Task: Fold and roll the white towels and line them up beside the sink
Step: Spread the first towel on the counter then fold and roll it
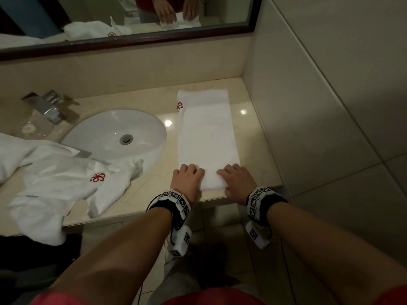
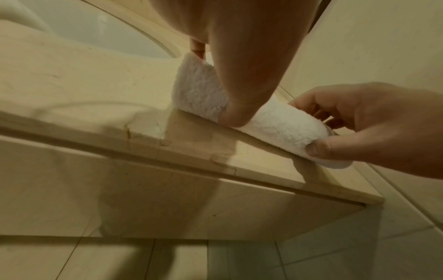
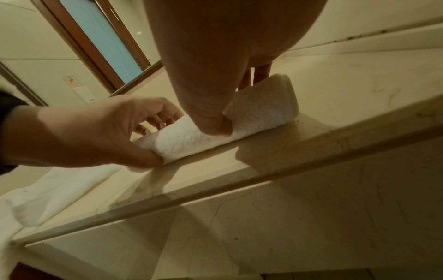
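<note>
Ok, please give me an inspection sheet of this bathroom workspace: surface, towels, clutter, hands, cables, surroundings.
Surface: beige counter, glossy.
Job's things: folded towel right of the sink, near end rolled; unfolded towels heaped left.
Clutter: clear dish by the faucet.
Grippers: left hand and right hand both grip the roll.
Cables: black wire at the left wrist.
Surroundings: mirror, tiled wall.

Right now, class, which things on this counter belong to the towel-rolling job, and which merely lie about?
Belong to the job:
- folded towel, its near end being rolled
- left hand and right hand gripping that roll
- unfolded towels waiting left of the sink
- sink

Just lying about:
- tap
- mirror
</note>
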Available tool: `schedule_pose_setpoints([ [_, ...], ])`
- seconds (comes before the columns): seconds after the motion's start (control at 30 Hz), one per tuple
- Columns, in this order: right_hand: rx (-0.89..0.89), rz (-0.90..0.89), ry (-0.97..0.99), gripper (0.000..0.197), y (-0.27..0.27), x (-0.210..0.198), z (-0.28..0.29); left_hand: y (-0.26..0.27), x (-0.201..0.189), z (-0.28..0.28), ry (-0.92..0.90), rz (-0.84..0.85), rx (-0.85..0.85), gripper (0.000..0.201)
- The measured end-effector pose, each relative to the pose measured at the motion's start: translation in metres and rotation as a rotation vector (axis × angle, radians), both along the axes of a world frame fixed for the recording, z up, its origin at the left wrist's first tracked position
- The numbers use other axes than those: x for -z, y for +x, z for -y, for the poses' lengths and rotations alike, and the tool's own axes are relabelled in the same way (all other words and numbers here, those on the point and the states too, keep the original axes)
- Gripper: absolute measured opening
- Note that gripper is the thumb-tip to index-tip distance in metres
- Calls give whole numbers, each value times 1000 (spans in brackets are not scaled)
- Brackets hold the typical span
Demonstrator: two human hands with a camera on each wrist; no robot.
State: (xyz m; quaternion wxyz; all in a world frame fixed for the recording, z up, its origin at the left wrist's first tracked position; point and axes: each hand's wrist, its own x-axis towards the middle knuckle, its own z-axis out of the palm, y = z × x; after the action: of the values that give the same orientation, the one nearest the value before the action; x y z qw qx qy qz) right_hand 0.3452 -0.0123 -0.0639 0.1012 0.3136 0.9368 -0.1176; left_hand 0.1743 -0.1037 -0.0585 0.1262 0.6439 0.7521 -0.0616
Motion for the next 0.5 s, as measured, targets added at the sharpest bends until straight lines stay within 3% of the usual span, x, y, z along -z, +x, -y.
schedule_pose_setpoints([
  [0.27,-23,82,-49,57,0,-15,-3,-9,-18,-11,-175,138,8,52],
  [0.5,84,100,-235,52,-10,-28,-13,-25,-18,-22,-304,356,-123,47],
])
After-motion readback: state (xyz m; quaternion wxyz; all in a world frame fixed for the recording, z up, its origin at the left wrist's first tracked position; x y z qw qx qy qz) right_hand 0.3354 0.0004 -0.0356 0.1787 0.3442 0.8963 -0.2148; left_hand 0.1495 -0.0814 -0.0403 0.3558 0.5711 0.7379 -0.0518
